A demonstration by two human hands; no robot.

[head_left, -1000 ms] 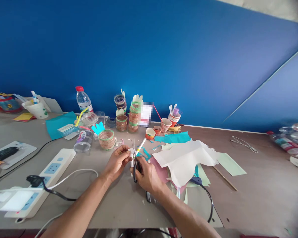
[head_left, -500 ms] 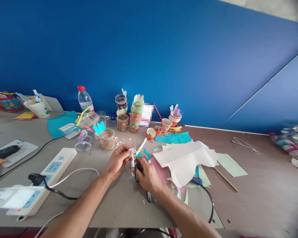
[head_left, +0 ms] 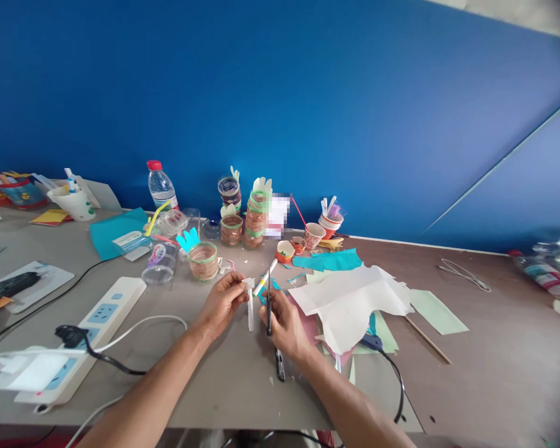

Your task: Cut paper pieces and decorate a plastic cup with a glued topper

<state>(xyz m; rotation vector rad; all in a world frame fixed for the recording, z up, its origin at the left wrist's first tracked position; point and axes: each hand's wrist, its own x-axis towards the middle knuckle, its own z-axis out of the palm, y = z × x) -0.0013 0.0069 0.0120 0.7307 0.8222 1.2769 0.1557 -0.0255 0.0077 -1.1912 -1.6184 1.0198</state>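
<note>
My left hand pinches a small white paper piece between thumb and fingers. A narrow white strip hangs below that piece. To its right, my right hand is closed on dark-handled scissors, whose blades point away from me and are apart from the paper. Just beyond the scissors lies a white marker with a yellow band, beside turquoise scraps. A black cutter rests on the table below my right hand.
Left: a power strip with cables and a glue gun. Behind my hands: a wrapped jar, stacked jars and paper cups. Right: a large white paper sheet, a wooden stick and a blue-handled tool.
My right hand and the scissors have moved right, away from the white paper. My left hand still holds the paper in nearly the same place.
</note>
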